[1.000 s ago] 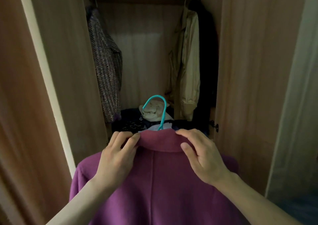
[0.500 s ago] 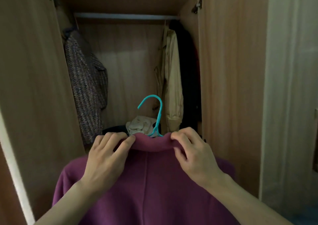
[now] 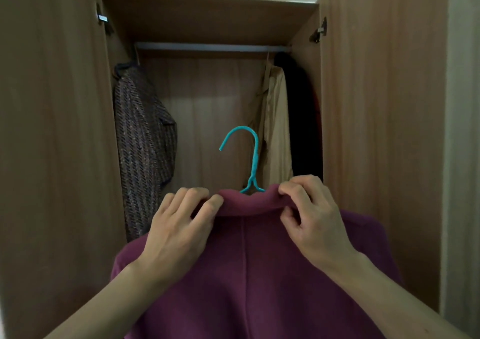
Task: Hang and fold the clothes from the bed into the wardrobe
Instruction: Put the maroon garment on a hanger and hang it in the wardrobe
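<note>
A purple coat [image 3: 249,266] hangs on a teal hanger [image 3: 251,162], held up in front of the open wardrobe. My left hand [image 3: 179,229] grips the left side of the coat's collar. My right hand [image 3: 311,216] pinches the collar's right side, fingers curled over its fold. The hanger's hook sticks up above the collar, well below the metal rail [image 3: 213,46]. The hanger's arms are hidden inside the coat.
On the rail hang a tweed jacket [image 3: 142,141] at the left, and a beige shirt [image 3: 275,128] and a dark garment [image 3: 301,120] at the right. Open wooden doors [image 3: 52,144] flank both sides. The rail's middle stretch carries nothing.
Both hands have lifted the coat and hanger higher. My view has tilted up, so the rail and wardrobe top show and the pile at the bottom has gone out of sight.
</note>
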`<state>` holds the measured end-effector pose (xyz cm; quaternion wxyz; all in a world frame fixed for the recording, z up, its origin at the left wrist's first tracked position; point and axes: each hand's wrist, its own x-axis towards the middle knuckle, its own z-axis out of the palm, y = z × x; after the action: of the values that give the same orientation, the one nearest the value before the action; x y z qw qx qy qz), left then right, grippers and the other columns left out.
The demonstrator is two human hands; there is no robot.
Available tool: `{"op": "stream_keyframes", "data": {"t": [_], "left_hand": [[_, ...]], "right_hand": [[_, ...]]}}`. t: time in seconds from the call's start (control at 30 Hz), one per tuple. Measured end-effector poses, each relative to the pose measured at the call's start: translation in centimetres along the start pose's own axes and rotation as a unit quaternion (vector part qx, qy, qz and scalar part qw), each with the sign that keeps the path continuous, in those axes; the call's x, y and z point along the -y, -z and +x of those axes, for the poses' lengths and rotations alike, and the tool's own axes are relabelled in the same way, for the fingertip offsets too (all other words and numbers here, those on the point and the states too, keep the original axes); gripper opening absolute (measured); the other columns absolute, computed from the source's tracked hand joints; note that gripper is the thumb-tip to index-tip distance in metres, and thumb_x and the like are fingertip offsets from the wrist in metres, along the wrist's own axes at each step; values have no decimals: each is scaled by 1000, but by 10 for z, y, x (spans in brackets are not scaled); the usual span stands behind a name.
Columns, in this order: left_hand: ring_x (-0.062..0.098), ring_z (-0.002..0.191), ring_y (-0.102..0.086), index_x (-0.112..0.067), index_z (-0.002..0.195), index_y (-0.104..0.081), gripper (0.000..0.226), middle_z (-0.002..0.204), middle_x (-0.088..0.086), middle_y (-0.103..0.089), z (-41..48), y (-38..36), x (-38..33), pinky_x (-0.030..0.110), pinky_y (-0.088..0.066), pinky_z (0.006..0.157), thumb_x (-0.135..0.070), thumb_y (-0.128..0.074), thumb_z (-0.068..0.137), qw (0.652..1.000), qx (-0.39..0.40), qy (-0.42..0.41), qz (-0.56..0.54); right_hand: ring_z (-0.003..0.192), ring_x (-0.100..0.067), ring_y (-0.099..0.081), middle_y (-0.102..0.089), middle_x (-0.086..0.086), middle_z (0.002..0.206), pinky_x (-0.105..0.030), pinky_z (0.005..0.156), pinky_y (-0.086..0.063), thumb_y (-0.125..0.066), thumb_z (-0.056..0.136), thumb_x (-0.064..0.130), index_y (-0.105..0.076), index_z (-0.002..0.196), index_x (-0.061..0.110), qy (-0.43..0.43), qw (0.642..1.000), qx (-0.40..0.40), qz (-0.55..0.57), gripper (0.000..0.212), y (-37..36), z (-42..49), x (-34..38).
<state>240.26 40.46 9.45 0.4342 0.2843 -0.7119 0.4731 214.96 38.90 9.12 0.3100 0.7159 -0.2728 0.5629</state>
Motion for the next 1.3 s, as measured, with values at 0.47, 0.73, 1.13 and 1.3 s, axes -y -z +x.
{"op": "stream_keyframes", "data": {"t": [0.47, 0.73, 1.13, 1.3], "left_hand": [[28, 84, -49, -16, 117, -55, 32, 102, 10, -55, 32, -109, 120, 42, -37, 65, -6, -63, 88, 992, -109, 6, 58], [29, 85, -51, -16, 118, -55, 34, 102, 12, -59, 49, -169, 184, 42, -37, 66, -5, -64, 87, 989, -134, 2, 60], [29, 83, -50, -14, 118, -54, 29, 99, 12, -55, 99, -280, 250, 42, -38, 65, -8, -61, 90, 986, -139, -17, 88], [29, 84, -48, -12, 119, -53, 27, 100, 14, -56, 132, -334, 283, 41, -36, 67, -9, -59, 92, 980, -173, -17, 99]], "right_hand": [[91, -23, -54, -56, -11, 101, -37, 72, -53, -65, 78, -5, -54, 114, 12, 52, 994, -37, -88, 42, -106, 85, -44], [92, -23, -54, -56, -8, 104, -41, 76, -50, -63, 81, 3, -52, 117, 16, 60, 989, -30, -131, 39, -170, 122, -79], [92, -22, -54, -57, -7, 102, -43, 75, -50, -64, 81, 0, -62, 113, 11, 56, 987, -71, -130, 34, -254, 170, -170], [89, -23, -53, -57, -8, 101, -41, 71, -48, -63, 82, 2, -62, 113, 13, 80, 980, -92, -160, 33, -283, 205, -211]]}}
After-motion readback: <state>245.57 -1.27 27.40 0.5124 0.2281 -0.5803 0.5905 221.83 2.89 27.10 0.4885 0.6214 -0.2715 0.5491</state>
